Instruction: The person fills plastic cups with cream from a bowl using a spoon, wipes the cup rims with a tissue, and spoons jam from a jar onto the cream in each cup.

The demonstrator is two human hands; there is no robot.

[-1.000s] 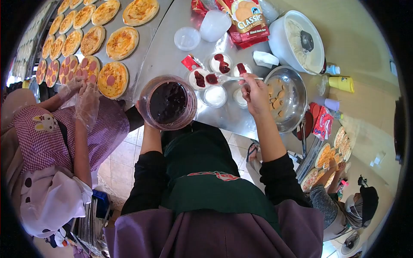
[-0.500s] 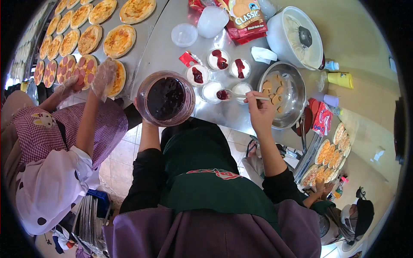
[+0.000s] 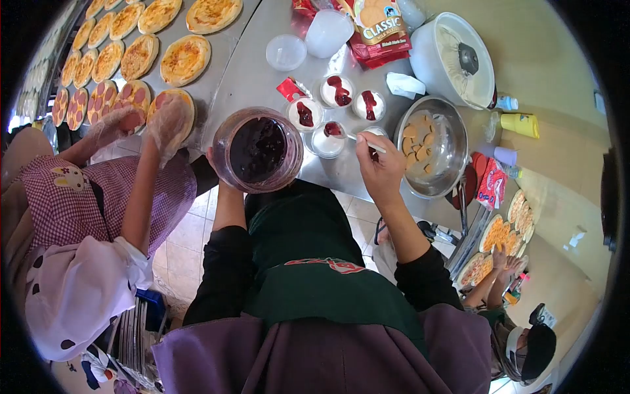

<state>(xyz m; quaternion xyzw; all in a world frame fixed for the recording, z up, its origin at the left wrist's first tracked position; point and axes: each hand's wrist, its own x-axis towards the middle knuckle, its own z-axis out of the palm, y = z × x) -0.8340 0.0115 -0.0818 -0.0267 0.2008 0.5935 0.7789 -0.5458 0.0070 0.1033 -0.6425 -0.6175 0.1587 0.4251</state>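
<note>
My left hand [image 3: 222, 177] holds a clear tub of dark red sauce [image 3: 257, 151] from its left side, its fingers mostly behind the tub. A spoon [image 3: 351, 136] is pinched in my right hand [image 3: 382, 164], its bowl with red sauce over a white-filled cup [image 3: 328, 142]. Behind it, red sauce tops the white filling of three cups: one at the left [image 3: 305, 114], one at the back [image 3: 337, 90] and one at the right [image 3: 369, 106]. Another cup [image 3: 374, 141], with some red visible, is partly hidden by my right hand.
A steel bowl of biscuits [image 3: 453, 141], a white tub [image 3: 482, 85] and a red biscuit bag [image 3: 377, 33] stand at the right and back. Left, a co-worker's gloved hands [image 3: 167, 121] are over pizzas [image 3: 186, 60]. Another person [image 3: 518, 341] works at far right.
The spoon was over the left cup, moved right and down, and is now over the front cup. The front-right cup now shows red. The left co-worker's hands moved over the pizzas.
</note>
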